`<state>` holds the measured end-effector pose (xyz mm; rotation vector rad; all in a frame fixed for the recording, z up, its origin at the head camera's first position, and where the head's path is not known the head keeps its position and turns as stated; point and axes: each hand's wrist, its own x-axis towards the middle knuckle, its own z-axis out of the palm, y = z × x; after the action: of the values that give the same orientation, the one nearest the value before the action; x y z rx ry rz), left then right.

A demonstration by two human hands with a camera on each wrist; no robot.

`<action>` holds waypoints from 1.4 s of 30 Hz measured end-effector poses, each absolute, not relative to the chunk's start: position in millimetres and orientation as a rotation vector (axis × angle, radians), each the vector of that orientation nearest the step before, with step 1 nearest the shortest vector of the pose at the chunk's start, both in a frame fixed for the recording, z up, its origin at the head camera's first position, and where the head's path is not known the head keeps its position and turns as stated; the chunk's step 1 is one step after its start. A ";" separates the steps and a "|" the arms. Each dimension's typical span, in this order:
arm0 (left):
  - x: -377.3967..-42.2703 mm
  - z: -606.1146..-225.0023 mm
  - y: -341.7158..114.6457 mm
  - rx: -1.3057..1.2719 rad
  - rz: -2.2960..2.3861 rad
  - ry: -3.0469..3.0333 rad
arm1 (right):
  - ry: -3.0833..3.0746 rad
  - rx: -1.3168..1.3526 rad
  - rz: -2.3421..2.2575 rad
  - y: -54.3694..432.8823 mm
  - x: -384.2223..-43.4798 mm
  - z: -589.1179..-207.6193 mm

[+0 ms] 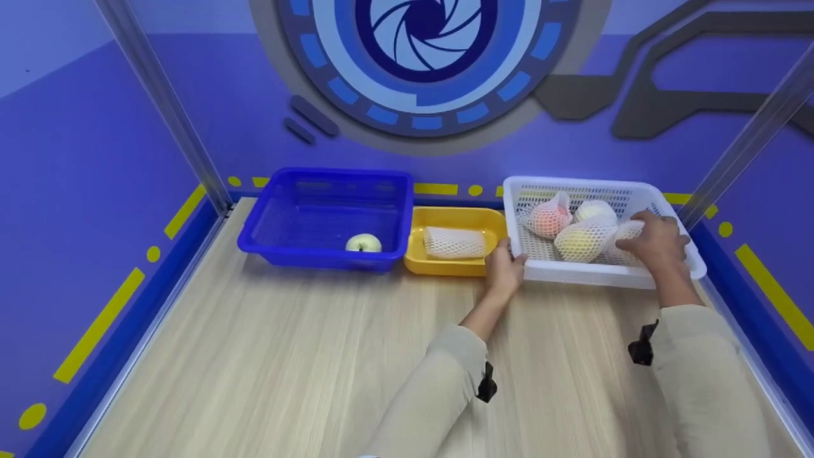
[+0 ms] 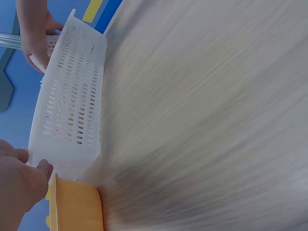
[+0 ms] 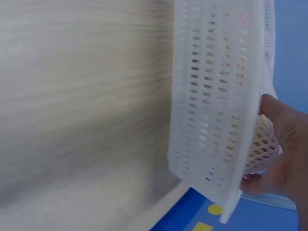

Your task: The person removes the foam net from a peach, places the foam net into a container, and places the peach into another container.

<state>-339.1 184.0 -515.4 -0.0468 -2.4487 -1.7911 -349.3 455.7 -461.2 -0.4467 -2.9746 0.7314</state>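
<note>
A white perforated basket (image 1: pixel 591 273) stands at the right, its left front corner gripped by my left hand (image 1: pixel 504 270) between thumb and fingers. Inside the basket's right end, my right hand (image 1: pixel 661 245) holds a fruit in a white foam net (image 3: pixel 261 142); the hand hides much of it, so its kind is unclear. Beside it in the basket lie a yellow fruit (image 1: pixel 577 245) in foam net, a reddish netted fruit (image 1: pixel 548 217) and a whitish netted fruit (image 1: pixel 594 211). In the left wrist view, the left hand (image 2: pixel 21 180) pinches the rim.
A blue basket (image 1: pixel 324 259) on the left contains a pale green, bare round fruit (image 1: pixel 364 242). Between the baskets sits a yellow tray (image 1: pixel 445 267) with a white foam net sleeve (image 1: pixel 454 242) in it. Blue panels (image 1: pixel 210 83) enclose the wooden table (image 1: pixel 305 356).
</note>
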 end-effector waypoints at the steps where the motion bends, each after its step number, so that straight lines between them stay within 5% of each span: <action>1: -339.5 -515.1 183.5 -0.044 -1.793 -2.454 | -2.966 -0.430 0.730 456.2 -348.5 -457.7; 11: -343.2 -514.2 177.9 -0.049 -1.853 -2.443 | -2.807 -0.100 0.601 448.5 -328.1 -433.3; 42: -344.0 -523.4 178.2 -0.053 -2.074 -2.313 | -2.753 0.256 0.700 372.2 -260.9 -414.3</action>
<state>-344.0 178.2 -523.4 -0.0527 -2.3133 -2.0742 -260.9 372.2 -414.3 0.2564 -2.7533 0.7000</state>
